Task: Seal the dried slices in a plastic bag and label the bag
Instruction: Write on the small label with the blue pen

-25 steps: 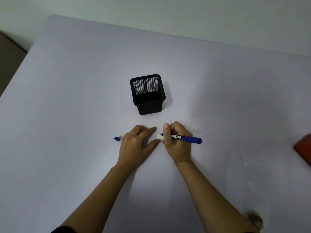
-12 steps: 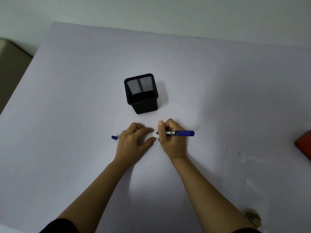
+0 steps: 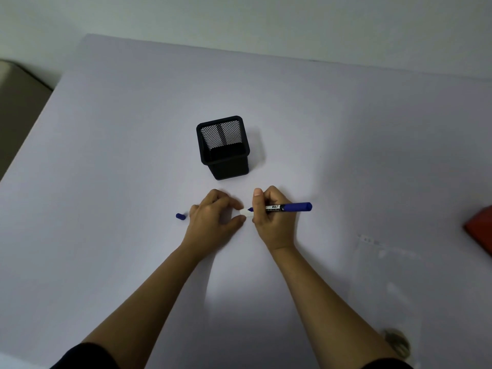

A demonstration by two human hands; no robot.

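A small white label lies on the pale table between my hands. My left hand rests on the table with its fingertips pinning the label's left end. My right hand grips a blue marker, its tip touching the label. The marker's blue cap lies just left of my left hand. A clear plastic bag lies flat at the right, with a dried slice at its near end.
A black mesh pen holder stands upright just beyond my hands. A red object is cut off by the right edge. The table's left edge runs diagonally, with a dark floor area beyond it.
The view has shifted slightly; both hands stay over the label, the marker tip still on it. The marker sits a little flatter in my right hand.
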